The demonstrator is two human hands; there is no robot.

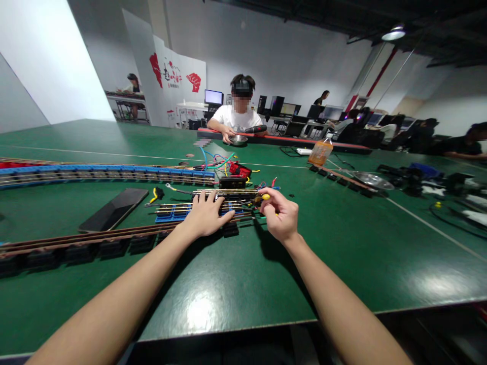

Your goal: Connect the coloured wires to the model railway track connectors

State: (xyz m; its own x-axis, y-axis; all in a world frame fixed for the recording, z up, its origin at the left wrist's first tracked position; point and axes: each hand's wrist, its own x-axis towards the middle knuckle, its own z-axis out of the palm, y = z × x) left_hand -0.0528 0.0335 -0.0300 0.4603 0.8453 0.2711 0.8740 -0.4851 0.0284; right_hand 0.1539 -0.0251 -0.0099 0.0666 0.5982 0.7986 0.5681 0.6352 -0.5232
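My left hand [207, 215] lies with its fingers spread over short conductor-rail pieces, pressing on them from above. One piece has a blue base [164, 215] and brass-coloured bars; black holders show around it. At the right end of these pieces, my right hand [281, 215] is closed, thumb and finger pinching a small tool with a yellow part [265, 196]. Its kind I cannot make out, and the tip is hidden among dark parts and wires. Just left of my left hand lies a yellow wire with a black piece [157, 193]. Behind both hands is a bundle of coloured wires [220, 161].
A long copper rail strip [95, 244] and a curved blue rail [106, 175] run leftward, with a black phone [114, 209] between. At right are an orange bottle [320, 152], a metal dish [371, 180] and dark equipment [414, 177]. Opposite, a person [238, 117] handles a bowl [239, 140].
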